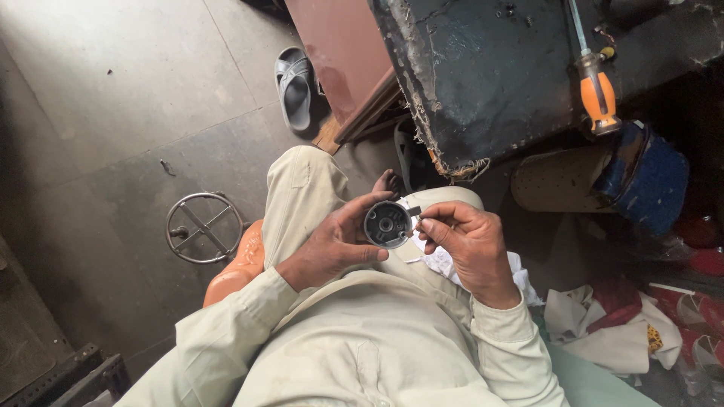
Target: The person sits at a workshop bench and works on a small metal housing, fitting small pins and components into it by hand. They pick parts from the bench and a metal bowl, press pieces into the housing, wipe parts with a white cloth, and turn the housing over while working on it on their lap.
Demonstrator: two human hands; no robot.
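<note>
Both forearms, in pale beige sleeves, reach forward from the bottom of the view and meet above the lap. The left hand (328, 252) is turned palm up, its fingers curled around the rim of a round grey part (388, 224) and its thumb lying across the lower edge, so it is clamped on that part with the hollow face and central hub showing. The right hand (466, 243) comes in from the other side, knuckles up, fingers bunched and pinched shut on a small dark piece (413, 210) that touches the upper right rim of the round part. A white cloth (441, 262) lies on the lap under the right hand.

Beyond the knees, a grey sandal (295, 84) rests on the tiled floor, and a metal ring with crossed spokes (204, 227) lies to the left. Further off, an orange-handled screwdriver (596, 90) lies on a worn dark surface (483, 75).
</note>
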